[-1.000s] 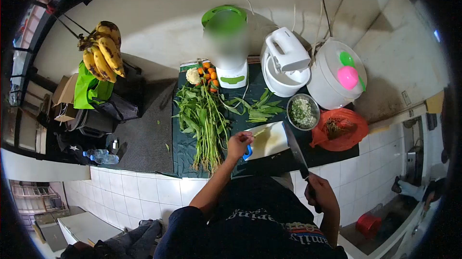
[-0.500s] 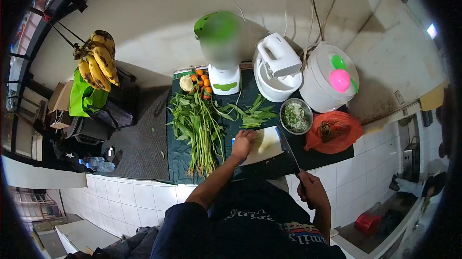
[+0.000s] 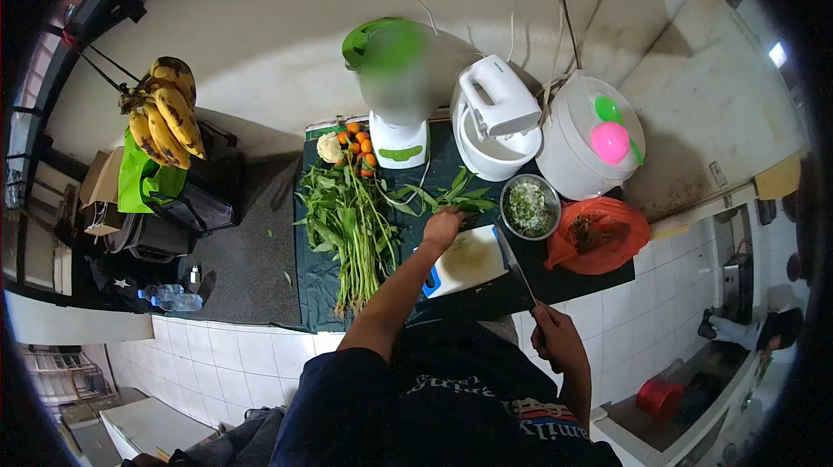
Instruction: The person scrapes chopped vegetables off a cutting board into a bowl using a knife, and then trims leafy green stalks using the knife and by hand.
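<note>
My right hand [image 3: 557, 336] is closed round the handle of a kitchen knife [image 3: 518, 270]. Its blade points up and away from me, along the right edge of a white cutting board [image 3: 471, 261] with blue corners. Beyond the board, my left hand [image 3: 443, 227] has its fingers curled onto a small heap of leafy greens [image 3: 468, 195]; the fingertips are partly hidden. A larger bunch of leafy greens [image 3: 347, 224] with long stems lies left of that hand. Right of the board stands a metal bowl [image 3: 530, 207] of chopped greens and white bits.
An orange plastic bag [image 3: 607, 237] sits right of the bowl. Behind stand a blender [image 3: 399, 133], a white mixer [image 3: 503, 103] and a white lidded container [image 3: 573, 142]. Orange fruits [image 3: 356, 142] and a cauliflower piece [image 3: 330, 148] lie at back left. Bananas [image 3: 169, 116] hang further left.
My left hand has left the cutting board and moved away from me onto the small heap of leafy greens. The knife stays in my right hand beside the board.
</note>
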`<state>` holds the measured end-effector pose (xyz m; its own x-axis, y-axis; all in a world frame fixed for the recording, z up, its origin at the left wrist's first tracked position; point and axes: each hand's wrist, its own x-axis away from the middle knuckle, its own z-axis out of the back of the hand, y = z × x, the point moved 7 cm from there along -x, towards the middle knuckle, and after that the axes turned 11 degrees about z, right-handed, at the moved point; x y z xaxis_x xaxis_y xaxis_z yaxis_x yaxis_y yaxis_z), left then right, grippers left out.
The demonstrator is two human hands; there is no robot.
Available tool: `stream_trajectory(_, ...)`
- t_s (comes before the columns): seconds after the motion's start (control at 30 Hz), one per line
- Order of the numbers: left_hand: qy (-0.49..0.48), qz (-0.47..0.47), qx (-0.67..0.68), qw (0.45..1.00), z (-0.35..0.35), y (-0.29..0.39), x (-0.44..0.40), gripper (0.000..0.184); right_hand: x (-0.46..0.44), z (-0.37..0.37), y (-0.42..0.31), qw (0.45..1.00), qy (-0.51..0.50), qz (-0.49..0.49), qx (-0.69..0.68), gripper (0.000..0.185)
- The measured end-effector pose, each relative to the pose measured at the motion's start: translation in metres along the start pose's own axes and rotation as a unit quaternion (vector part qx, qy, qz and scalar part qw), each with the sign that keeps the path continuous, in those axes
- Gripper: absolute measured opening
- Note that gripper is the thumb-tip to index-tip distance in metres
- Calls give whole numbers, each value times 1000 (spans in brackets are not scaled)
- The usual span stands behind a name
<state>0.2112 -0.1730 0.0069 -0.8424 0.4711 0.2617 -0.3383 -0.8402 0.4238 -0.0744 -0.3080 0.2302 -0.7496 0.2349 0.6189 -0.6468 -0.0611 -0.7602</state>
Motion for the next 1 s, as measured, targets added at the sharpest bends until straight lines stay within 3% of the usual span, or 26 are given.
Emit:
stream_trajectory(0.1,53,-58,-1,997,4,7,4,34,-3,-1,4,1000,2,0,10,52)
stream_trajectory(0.23,44,-58,-33,997,-6,2,6,35,-11,-7,9,1000,1,20,-13,45)
stream_trajectory(0.33,101,-91,-50,990,3,4,11,23,-14,-11,7,999,-2,34,-1,46)
stream_trajectory(0.43,58,-56,37,996,18,-1,16,22,-14,-12,3,1000,-2,13,21,52)
stream_trajectory(0.53,121,-64,91,986,46,-3,25,21,-21,-14,2,999,-17,31,21,52)
stream_trajectory(0.6,72,39,290,953,49,-22,24,23,-24,-16,-3,999,-19,32,31,53)
stream_trajectory(0.63,72,41,290,953,53,-25,27,23,-24,-18,-5,998,-20,31,41,54)
stream_trajectory(0.7,67,55,405,910,57,-38,29,27,-27,-21,-8,998,-19,40,45,53)
stream_trajectory(0.77,63,69,433,896,56,-46,29,26,-30,-25,-10,997,-19,52,48,52)
stream_trajectory(0.83,36,56,632,772,62,-46,34,15,-33,-29,-14,996,-1,86,2,45)
stream_trajectory(0.9,30,21,657,753,82,-32,48,10,-34,-34,-26,994,4,112,-16,45)
stream_trajectory(0.97,-44,30,785,617,99,-13,67,10,-30,-41,-46,990,7,137,-36,45)
stream_trajectory(1.0,-61,2,789,611,105,-6,74,12,-28,-45,-58,988,4,144,-53,45)
